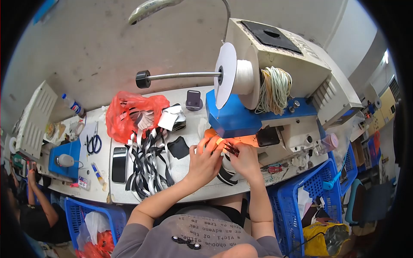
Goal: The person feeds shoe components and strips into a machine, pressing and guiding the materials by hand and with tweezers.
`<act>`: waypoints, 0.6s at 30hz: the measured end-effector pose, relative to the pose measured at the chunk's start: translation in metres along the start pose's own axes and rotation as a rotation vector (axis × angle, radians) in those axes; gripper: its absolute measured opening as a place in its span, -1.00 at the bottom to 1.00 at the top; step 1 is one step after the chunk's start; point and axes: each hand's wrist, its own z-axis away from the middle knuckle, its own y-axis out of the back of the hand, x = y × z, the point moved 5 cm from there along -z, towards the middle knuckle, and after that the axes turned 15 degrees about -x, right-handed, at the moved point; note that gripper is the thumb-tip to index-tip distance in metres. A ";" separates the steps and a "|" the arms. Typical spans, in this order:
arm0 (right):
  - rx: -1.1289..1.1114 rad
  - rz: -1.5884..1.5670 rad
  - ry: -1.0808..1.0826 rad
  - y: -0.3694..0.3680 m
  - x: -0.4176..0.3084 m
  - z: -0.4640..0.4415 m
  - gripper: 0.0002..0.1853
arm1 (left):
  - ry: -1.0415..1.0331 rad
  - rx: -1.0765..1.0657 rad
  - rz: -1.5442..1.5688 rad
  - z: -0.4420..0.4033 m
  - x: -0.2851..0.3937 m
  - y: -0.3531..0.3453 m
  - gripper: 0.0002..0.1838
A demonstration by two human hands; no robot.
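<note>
My left hand (205, 162) is at the lit front of a blue machine (234, 116), its fingers bent and pinched together. What they pinch is hidden in the orange glow. Close beside it, my right hand (246, 162) grips a dark, narrow piece (231, 149) whose kind I cannot make out. Black-and-white strips (226, 174) hang below the hands at the table edge. Left of my left hand lie a small black fabric piece (178, 147) and a heap of black and white strips (148, 161).
A red plastic bag (122, 114), stacked white pieces (173, 117), a phone (119, 165) and blue-handled scissors (94, 143) lie leftward. A white cord spool (245, 77) sits above the machine. Blue crates (289, 193) stand at right. Another person (41, 217) sits far left.
</note>
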 end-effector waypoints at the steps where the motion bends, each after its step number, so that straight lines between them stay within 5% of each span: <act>1: -0.001 0.005 0.004 0.000 0.000 -0.001 -0.72 | 0.001 0.003 0.008 0.000 0.000 -0.001 -0.54; 18: 0.053 0.058 -0.020 0.014 0.003 0.006 -0.75 | -0.005 -0.005 0.000 -0.001 -0.003 0.000 -0.42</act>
